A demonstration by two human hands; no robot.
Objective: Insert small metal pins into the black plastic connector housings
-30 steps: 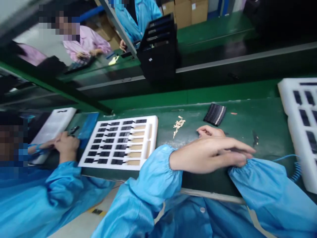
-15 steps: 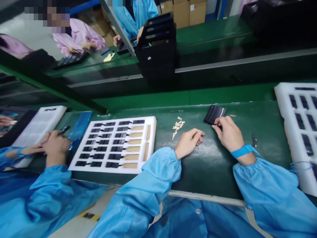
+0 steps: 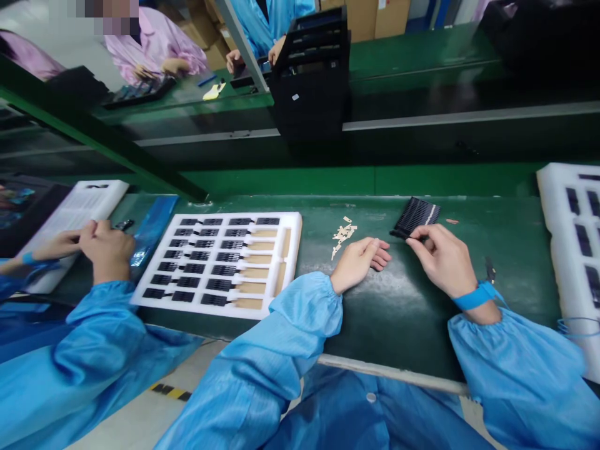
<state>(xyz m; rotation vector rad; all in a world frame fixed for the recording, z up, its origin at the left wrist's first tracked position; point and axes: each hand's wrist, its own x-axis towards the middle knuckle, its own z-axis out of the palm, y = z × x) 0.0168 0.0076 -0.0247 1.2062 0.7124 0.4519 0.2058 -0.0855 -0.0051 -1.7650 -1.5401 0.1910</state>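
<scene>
My right hand (image 3: 443, 259) has its thumb and index finger pinched together at the near edge of a stack of thin black ribbed strips (image 3: 415, 215) on the green bench. What sits between those fingertips is too small to make out. Just left of it, my left hand (image 3: 360, 262) rests low over the bench, fingers loosely curled and slightly apart, holding nothing visible. Beyond the left hand lies a small heap of pale flat tabs (image 3: 344, 234). A reddish sliver (image 3: 452, 220) lies right of the black stack. A blue band circles my right wrist.
At left, a white foam tray (image 3: 297, 250) holds rows of black ribbed pieces, with bare tan slots. Another white tray (image 3: 550, 219) stands at far right. A small dark part (image 3: 490, 270) lies by my right wrist. A co-worker's hands (image 3: 105, 250) work beside a blue strip (image 3: 157, 228).
The view has shifted slightly. My left fingers have loosened and spread a little. My right hand stays pinched by the black stack, which lies in the same place.
</scene>
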